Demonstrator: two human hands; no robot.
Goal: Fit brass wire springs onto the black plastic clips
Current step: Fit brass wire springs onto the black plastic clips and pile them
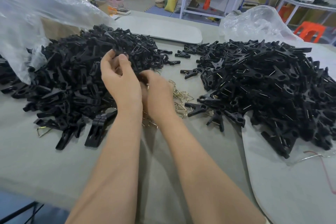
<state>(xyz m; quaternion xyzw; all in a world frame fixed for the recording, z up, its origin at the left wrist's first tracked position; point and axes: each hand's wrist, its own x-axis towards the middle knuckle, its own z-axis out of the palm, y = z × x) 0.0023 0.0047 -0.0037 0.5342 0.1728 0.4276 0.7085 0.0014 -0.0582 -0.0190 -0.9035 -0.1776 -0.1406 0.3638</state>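
Observation:
A big heap of black plastic clips (72,71) lies on the left of the grey table (45,160). A second heap of clips with wire fitted (263,82) lies on the right. Between them sits a small pile of brass wire springs (180,94). My left hand (118,76) reaches into the near edge of the left heap, thumb and fingertips pinching a black clip (120,52). My right hand (157,87) is palm down over the springs. Its fingers are hidden behind my left hand, so I cannot see whether they hold a spring.
A clear plastic bag (27,14) spills over the left heap and another (254,22) lies behind the right one. A grey padded board (160,27) lies at the back. One loose spring (42,131) sits front left. Stools, shelves and cardboard boxes stand beyond the table.

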